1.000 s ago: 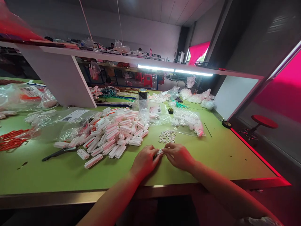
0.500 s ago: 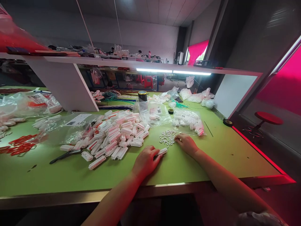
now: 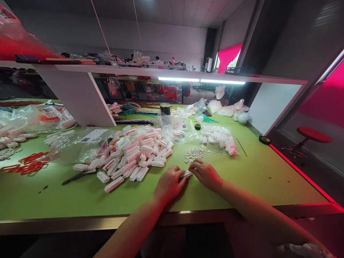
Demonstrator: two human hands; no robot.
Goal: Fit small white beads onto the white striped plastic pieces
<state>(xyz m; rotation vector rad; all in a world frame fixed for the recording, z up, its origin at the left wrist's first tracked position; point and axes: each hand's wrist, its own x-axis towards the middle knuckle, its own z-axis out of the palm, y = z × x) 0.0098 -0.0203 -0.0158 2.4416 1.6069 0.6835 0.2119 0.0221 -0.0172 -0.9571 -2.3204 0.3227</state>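
My left hand (image 3: 170,183) is closed around a white plastic connector housing (image 3: 187,173), low over the green tabletop. Its right end sticks out past my thumb and fingers. My right hand (image 3: 206,175) has its fingertips pinched together at that end; whatever sits between them is too small or hidden to tell. Just beyond both hands lies a small heap of tiny white pieces (image 3: 194,154). Left of my left hand spreads a large pile of similar white connector housings (image 3: 134,152), some with red strips.
A black-handled tool (image 3: 77,176) lies left of the pile, near red plastic strips (image 3: 29,163). Behind are clear labelled bags (image 3: 219,138), a black tape roll (image 3: 197,126) and a dark cylinder (image 3: 165,109). A white shelf panel (image 3: 77,96) stands at back left.
My right hand went from the housing to the heap of tiny pieces, then came back to the housing's end. My left hand kept hold of the housing. The view shifted slightly.
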